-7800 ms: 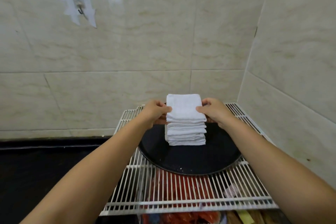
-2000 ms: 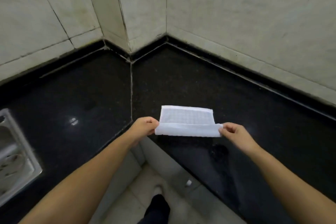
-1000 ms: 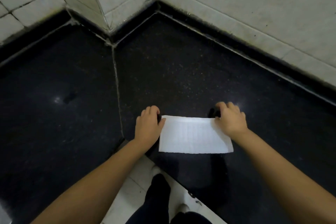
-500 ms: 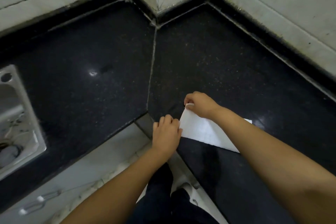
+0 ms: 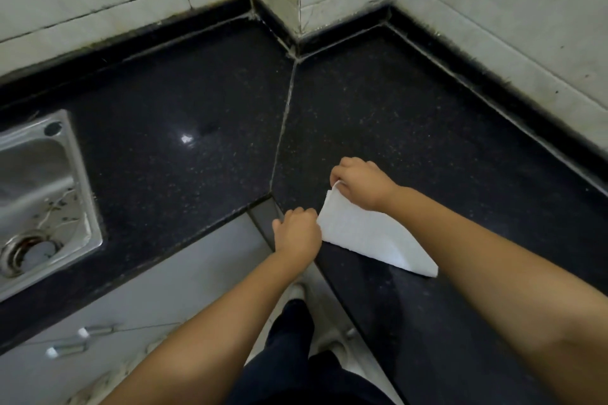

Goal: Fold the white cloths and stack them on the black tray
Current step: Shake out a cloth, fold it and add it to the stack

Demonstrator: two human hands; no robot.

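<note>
The white cloth (image 5: 368,230), light and limp, lies between both hands on the counter (image 5: 411,128), the right hand (image 5: 360,181) pinching its far corner, the left hand (image 5: 297,229) seemingly gripping its near corner; corners give best hold.

Glossy black stone countertop (image 5: 378,115), steel sink (image 5: 42,194)

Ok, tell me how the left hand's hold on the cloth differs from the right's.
The left hand grips the white cloth at its near corner, by the counter edge; the right hand pinches the far corner, raised higher. Both have curled fingers on the same end.
</note>
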